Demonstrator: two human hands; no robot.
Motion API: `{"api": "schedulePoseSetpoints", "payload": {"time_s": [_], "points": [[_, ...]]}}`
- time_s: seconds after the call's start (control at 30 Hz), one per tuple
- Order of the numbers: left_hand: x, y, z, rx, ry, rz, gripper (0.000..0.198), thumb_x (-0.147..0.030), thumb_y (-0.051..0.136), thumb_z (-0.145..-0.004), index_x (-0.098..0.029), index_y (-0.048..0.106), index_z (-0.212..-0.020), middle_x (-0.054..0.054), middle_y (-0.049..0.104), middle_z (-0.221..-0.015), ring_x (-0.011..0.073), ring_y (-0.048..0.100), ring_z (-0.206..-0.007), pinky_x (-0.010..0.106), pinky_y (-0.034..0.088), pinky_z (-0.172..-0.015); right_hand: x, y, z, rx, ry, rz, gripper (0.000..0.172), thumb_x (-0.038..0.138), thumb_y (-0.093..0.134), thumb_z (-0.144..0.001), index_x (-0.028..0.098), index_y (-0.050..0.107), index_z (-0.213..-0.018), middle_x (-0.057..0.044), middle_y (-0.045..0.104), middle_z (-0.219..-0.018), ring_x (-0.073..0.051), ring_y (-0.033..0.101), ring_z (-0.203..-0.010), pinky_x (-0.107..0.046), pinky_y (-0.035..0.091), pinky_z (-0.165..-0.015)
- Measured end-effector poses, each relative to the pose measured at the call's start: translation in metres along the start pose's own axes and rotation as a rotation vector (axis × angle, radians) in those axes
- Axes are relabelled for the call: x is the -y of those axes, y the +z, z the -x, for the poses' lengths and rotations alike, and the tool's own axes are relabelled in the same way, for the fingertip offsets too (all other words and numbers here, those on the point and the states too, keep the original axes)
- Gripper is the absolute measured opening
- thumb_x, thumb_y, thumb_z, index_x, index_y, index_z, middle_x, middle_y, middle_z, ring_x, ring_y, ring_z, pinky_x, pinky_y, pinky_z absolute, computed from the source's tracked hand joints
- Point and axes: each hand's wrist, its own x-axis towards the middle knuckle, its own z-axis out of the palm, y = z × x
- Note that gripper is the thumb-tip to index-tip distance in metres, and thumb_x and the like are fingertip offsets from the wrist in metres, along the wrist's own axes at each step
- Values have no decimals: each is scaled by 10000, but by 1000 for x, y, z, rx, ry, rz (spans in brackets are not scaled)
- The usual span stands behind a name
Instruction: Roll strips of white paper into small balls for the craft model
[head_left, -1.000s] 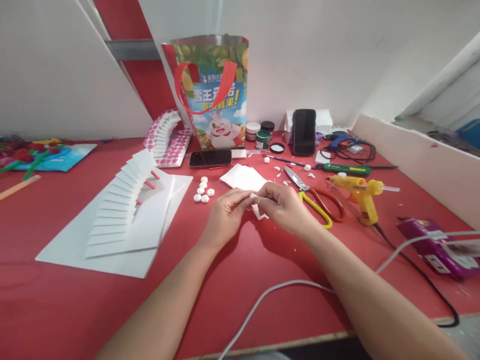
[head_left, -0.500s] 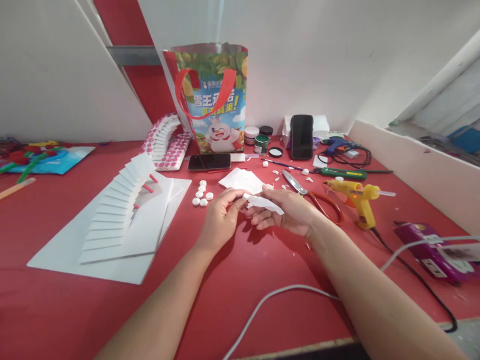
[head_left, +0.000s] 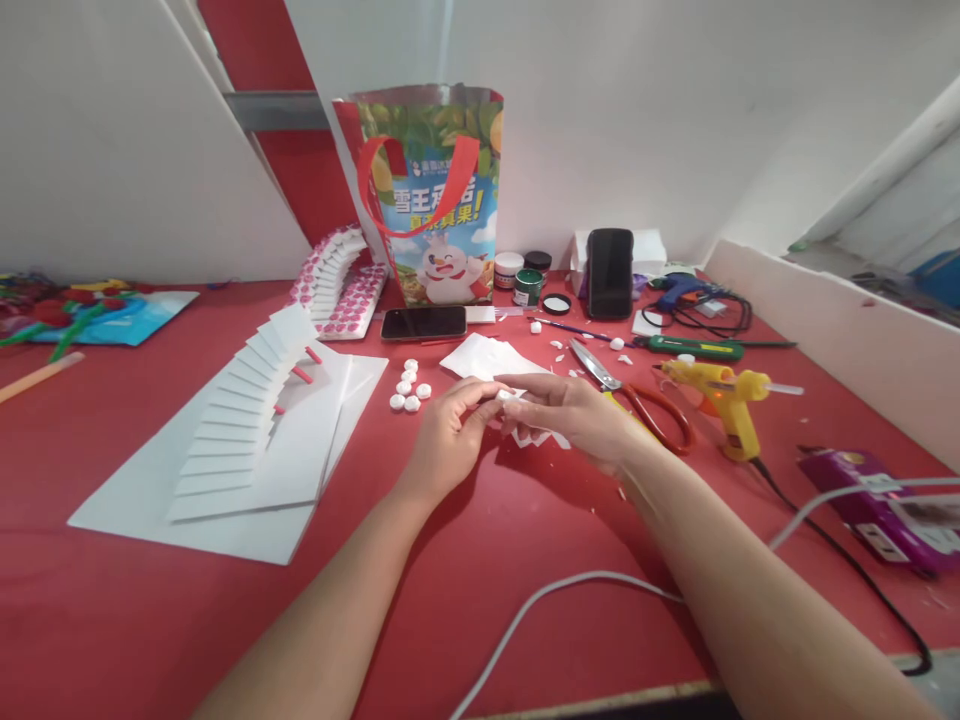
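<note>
White paper scrap (head_left: 534, 432) pinched between both hands above the red table (head_left: 480, 560). Half a second ago it lay open on the right hand (head_left: 574, 420); now left hand (head_left: 450, 435) fingers and right fingers are clamped on its rolled end. Scissors (head_left: 637, 400) lie just beside.

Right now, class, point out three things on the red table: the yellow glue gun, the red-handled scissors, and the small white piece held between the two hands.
Yellow glue gun (head_left: 731, 398): head view, on its body above the handle.
Red-handled scissors (head_left: 666, 422): head view, on the red handle loop.
Small white piece (head_left: 505, 396): head view, on the bit showing between the fingertips.
</note>
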Motion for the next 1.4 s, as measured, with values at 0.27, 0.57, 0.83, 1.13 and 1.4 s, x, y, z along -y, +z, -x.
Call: {"api": "schedulePoseSetpoints", "payload": {"time_s": [0.27, 0.57, 0.83, 1.13, 1.4], "points": [[0, 4, 2, -29, -108, 64, 167, -255, 591, -945, -170, 732, -974, 35, 695, -911, 155, 657, -801, 276, 517, -788, -4, 11, 2, -96, -261, 418, 270, 365, 546, -962, 154, 713, -940, -20, 696, -747, -132, 637, -580, -259, 484, -605], [-4, 10, 5, -108, -157, 75, 162, -280, 591, -949, -175, 714, -957, 62, 722, -1017, 191, 665, -935, 302, 513, -868, -5, 22, 5, -299, -260, 944, 235, 261, 482, -975, 174, 591, -786, -81, 638, -665, -189, 575, -616, -299, 358, -609], [-4, 2, 1, -72, -130, 30, 154, -251, 584, -943, -181, 717, -970, 54, 706, -963, 198, 666, -911, 315, 518, -865, 8, 6, 0, -164, 139, -228, 441, 413, 359, -1054, 106, 671, -999, -153, 757, -870, -207, 719, -669, -369, 613, -682], [-7, 4, 2, -36, -41, 6, 173, -194, 552, -957, -180, 724, -944, 42, 709, -899, 182, 671, -893, 288, 517, -867, 1, 5, 0, 59, 142, -362, 170, 298, 686, -870, 135, 668, -915, -12, 619, -681, -70, 411, -485, -207, 342, -444], [-6, 5, 2, -44, -47, 7, 158, -216, 572, -950, -189, 727, -960, 52, 732, -993, 185, 672, -934, 291, 520, -876, 3, 8, 1, 74, 105, -308, 355, 422, 775, -793, 151, 661, -992, 25, 522, -698, -66, 365, -548, -220, 216, -479]]}}
